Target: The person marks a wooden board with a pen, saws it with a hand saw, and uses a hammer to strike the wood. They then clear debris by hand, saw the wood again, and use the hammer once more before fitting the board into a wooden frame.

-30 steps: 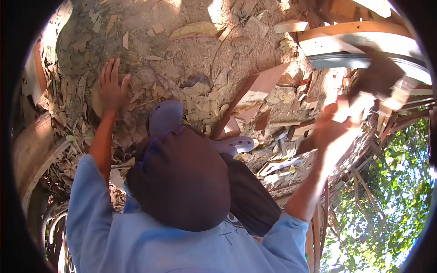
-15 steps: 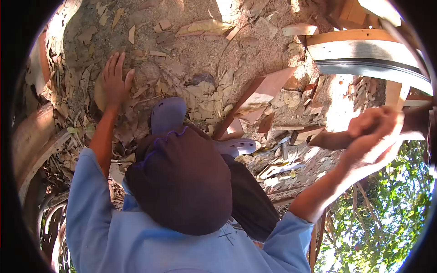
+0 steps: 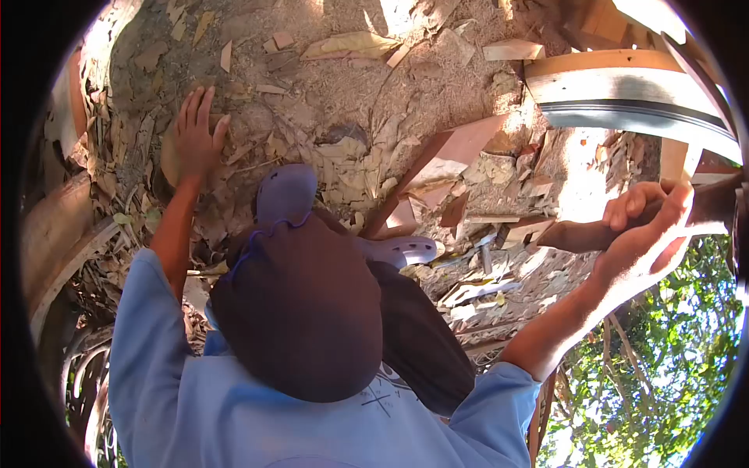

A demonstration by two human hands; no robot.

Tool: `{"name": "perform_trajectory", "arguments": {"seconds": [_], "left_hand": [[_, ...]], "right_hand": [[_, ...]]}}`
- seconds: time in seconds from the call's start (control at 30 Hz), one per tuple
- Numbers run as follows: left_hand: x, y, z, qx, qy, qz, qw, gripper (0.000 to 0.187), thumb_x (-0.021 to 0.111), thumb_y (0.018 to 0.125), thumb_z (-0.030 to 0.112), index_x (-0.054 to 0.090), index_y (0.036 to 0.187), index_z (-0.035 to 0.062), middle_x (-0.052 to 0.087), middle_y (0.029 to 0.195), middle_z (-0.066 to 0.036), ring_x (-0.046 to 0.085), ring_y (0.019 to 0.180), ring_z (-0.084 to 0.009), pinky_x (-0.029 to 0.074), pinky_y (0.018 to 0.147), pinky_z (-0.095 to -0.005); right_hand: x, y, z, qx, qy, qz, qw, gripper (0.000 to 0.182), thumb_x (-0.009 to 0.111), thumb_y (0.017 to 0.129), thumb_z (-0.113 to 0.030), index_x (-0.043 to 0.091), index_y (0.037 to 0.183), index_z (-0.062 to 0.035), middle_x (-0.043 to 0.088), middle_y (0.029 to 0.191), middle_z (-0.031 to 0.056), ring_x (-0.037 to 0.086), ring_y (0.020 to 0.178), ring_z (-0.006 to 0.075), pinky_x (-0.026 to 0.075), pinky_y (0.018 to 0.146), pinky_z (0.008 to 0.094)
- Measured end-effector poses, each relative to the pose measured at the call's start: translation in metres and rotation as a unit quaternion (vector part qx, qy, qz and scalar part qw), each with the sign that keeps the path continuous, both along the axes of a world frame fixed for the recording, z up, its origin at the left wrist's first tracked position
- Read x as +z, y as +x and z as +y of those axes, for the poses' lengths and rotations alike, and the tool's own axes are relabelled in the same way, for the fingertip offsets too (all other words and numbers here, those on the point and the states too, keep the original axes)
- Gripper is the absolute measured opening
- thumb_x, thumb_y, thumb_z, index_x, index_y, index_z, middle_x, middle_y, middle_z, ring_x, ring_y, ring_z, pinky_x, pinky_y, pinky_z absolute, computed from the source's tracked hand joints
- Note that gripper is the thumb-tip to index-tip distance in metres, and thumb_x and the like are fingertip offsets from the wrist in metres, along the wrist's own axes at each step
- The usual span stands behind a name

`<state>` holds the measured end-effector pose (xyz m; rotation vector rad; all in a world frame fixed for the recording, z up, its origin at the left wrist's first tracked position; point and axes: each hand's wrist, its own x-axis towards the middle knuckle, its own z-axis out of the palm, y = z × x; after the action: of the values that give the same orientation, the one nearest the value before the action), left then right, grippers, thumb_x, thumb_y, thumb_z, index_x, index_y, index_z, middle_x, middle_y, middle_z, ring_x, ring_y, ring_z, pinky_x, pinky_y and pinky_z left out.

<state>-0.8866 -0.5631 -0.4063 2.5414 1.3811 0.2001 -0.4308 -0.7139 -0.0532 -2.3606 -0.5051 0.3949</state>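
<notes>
My left hand [image 3: 197,144] lies palm down at the upper left, its fingers stretched out over a rounded brownish piece on the leaf-strewn ground. At the right, my right hand [image 3: 649,222] is wrapped round a dark wooden handle [image 3: 573,236]. The handle tapers to a point on its left side and widens toward the right edge, where the rest of the tool is cut off. Between my arms is a large rounded form in dark brown cloth [image 3: 304,312]. Two lavender clogs [image 3: 287,193] show beyond it.
A curved pale timber piece with a dark stripe [image 3: 632,90] lies at the upper right. A reddish board [image 3: 452,156] and several wood chips lie on the ground [image 3: 312,101]. Curved timber [image 3: 58,234] stands at the left, and green foliage [image 3: 647,351] shows at the lower right.
The brown cloth form has shifted slightly left. My right hand and the handle have changed position slightly, and its fingers show more sharply. My left hand stays nearly in place.
</notes>
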Motion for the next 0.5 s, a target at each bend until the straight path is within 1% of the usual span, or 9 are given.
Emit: {"name": "perform_trajectory", "arguments": {"seconds": [0.03, 0.13, 0.17, 0.3, 0.37, 0.4, 0.43, 0.47, 0.5], "left_hand": [[-0.002, 0.002, 0.004, -0.003, 0.003, -0.006, 1.000, 0.059, 0.054, 0.101, 0.044, 0.040, 0.155, 0.0228, 0.041, 0.157, -0.006, 0.032, 0.148, -0.0280, 0.027, 0.119, -0.0483], [-0.001, 0.000, 0.003, -0.003, 0.001, -0.013, 1.000, 0.059, 0.054, 0.101, 0.044, 0.041, 0.154, 0.0226, 0.041, 0.156, -0.006, 0.033, 0.147, -0.0276, 0.027, 0.119, -0.0474], [-0.001, 0.001, 0.006, -0.002, 0.006, -0.012, 1.000, 0.059, 0.054, 0.101, 0.044, 0.041, 0.154, 0.0224, 0.041, 0.156, -0.006, 0.033, 0.147, -0.0276, 0.028, 0.119, -0.0471], [-0.008, -0.003, 0.002, -0.001, 0.011, -0.027, 1.000, 0.059, 0.054, 0.101, 0.043, 0.042, 0.154, 0.0216, 0.042, 0.156, -0.006, 0.033, 0.147, -0.0274, 0.027, 0.119, -0.0469], [-0.007, -0.004, 0.000, -0.001, 0.008, -0.015, 1.000, 0.059, 0.055, 0.101, 0.043, 0.041, 0.154, 0.0212, 0.041, 0.156, -0.006, 0.032, 0.147, -0.0276, 0.026, 0.119, -0.0467], [-0.007, -0.003, 0.002, -0.001, 0.010, -0.008, 1.000, 0.059, 0.055, 0.101, 0.043, 0.041, 0.154, 0.0210, 0.041, 0.156, -0.006, 0.032, 0.147, -0.0277, 0.026, 0.120, -0.0466], [-0.003, -0.001, 0.001, 0.002, 0.005, -0.004, 1.000, 0.059, 0.054, 0.101, 0.043, 0.041, 0.154, 0.0209, 0.041, 0.157, -0.006, 0.032, 0.147, -0.0279, 0.026, 0.120, -0.0465], [0.003, 0.002, 0.000, 0.003, -0.006, 0.001, 1.000, 0.059, 0.054, 0.101, 0.043, 0.041, 0.154, 0.0208, 0.040, 0.157, -0.006, 0.031, 0.148, -0.0280, 0.025, 0.120, -0.0464], [0.008, 0.003, 0.000, 0.001, -0.012, 0.003, 1.000, 0.059, 0.054, 0.101, 0.043, 0.041, 0.154, 0.0206, 0.040, 0.157, -0.007, 0.031, 0.148, -0.0282, 0.025, 0.120, -0.0463]], "right_hand": [[-0.020, 0.022, -0.037, 0.021, 0.000, 0.014, 1.000, 0.043, 0.049, 0.105, -0.045, 0.060, 0.095, -0.0041, 0.058, 0.067, 0.0044, 0.054, 0.050, 0.0115, 0.038, 0.041, 0.0251], [-0.100, -0.033, -0.080, 0.086, -0.442, -0.079, 0.889, 0.042, 0.063, 0.096, -0.040, 0.063, 0.107, 0.0007, 0.071, 0.096, 0.0304, 0.070, 0.090, 0.0461, 0.053, 0.080, 0.0548], [-0.167, -0.032, -0.151, 0.224, -0.446, -0.009, 0.866, 0.043, 0.064, 0.093, -0.040, 0.063, 0.107, 0.0016, 0.068, 0.094, 0.0333, 0.065, 0.096, 0.0525, 0.051, 0.082, 0.0569], [-0.144, -0.029, -0.131, 0.200, -0.360, 0.094, 0.906, 0.046, 0.066, 0.093, -0.041, 0.063, 0.103, 0.0031, 0.068, 0.088, 0.0306, 0.066, 0.088, 0.0500, 0.051, 0.077, 0.0532], [-0.106, -0.028, -0.088, 0.196, -0.318, 0.045, 0.927, 0.048, 0.066, 0.095, -0.045, 0.064, 0.105, 0.0019, 0.067, 0.080, 0.0259, 0.067, 0.077, 0.0408, 0.051, 0.071, 0.0499], [-0.088, -0.023, -0.072, 0.167, -0.279, 0.002, 0.946, 0.048, 0.063, 0.098, -0.049, 0.063, 0.095, -0.0003, 0.060, 0.065, 0.0109, 0.056, 0.052, 0.0199, 0.046, 0.051, 0.0377], [-0.064, -0.021, -0.053, 0.142, -0.211, -0.073, 0.964, 0.046, 0.056, 0.102, -0.048, 0.063, 0.094, -0.0034, 0.053, 0.059, 0.0010, 0.048, 0.047, 0.0083, 0.039, 0.043, 0.0278], [-0.031, -0.021, -0.026, 0.159, -0.070, 0.004, 0.985, 0.045, 0.051, 0.105, -0.047, 0.061, 0.094, -0.0053, 0.052, 0.059, -0.0017, 0.044, 0.045, 0.0060, 0.036, 0.041, 0.0243], [0.002, -0.026, 0.001, 0.050, -0.127, -0.028, 0.990, 0.043, 0.047, 0.107, -0.044, 0.058, 0.090, -0.0061, 0.052, 0.059, -0.0009, 0.044, 0.044, 0.0063, 0.035, 0.040, 0.0246]]}}
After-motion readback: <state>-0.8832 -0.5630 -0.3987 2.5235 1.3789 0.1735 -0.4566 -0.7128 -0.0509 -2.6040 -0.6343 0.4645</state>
